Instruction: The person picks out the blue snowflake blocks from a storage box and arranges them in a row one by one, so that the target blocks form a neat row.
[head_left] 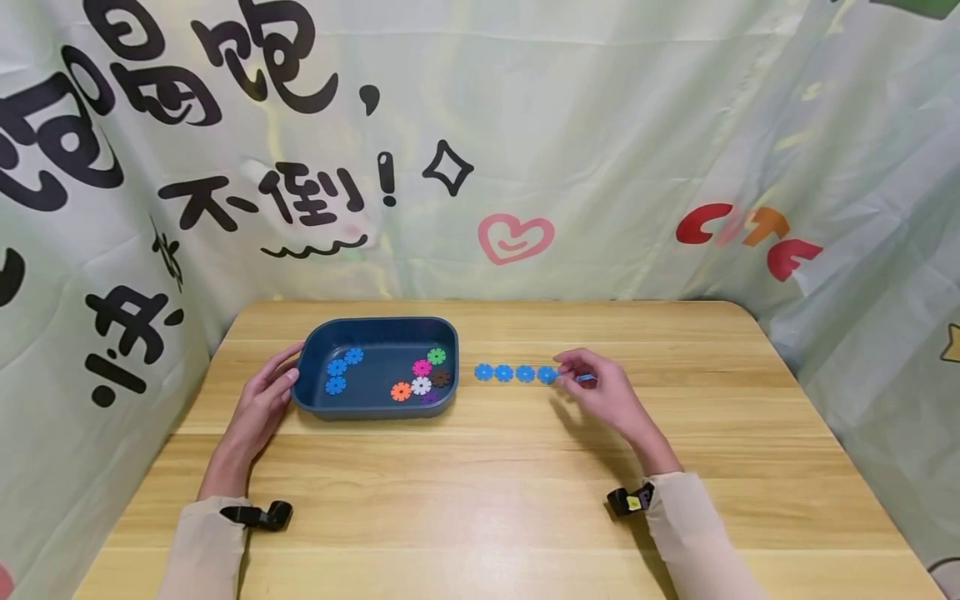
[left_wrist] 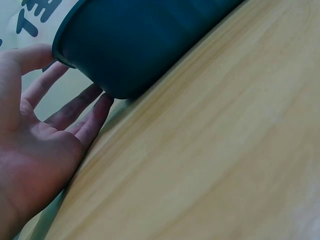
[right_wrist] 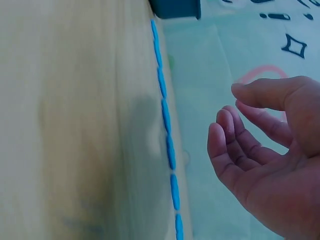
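Observation:
A dark blue tray [head_left: 375, 412] stands left of centre on the table. My left hand [head_left: 258, 404] rests against its left end, fingers lightly bent; in the left wrist view fingertips [left_wrist: 102, 102] touch the tray's wall low down and the thumb is up by the rim. To the tray's right, several blue snowflake discs [head_left: 525, 373] lie in a line. My right hand [head_left: 606, 392] hovers over the right end of this line, hiding part of it. The right wrist view shows thumb and index fingertips close together, nothing between them, other fingers loosely curled.
Inside the tray, blue discs [head_left: 337, 367] lie at the left; orange [head_left: 401, 392], white, pink, green, brown and purple ones gather at the right. Behind the wooden table [head_left: 465, 500] hangs a printed curtain [head_left: 615, 150].

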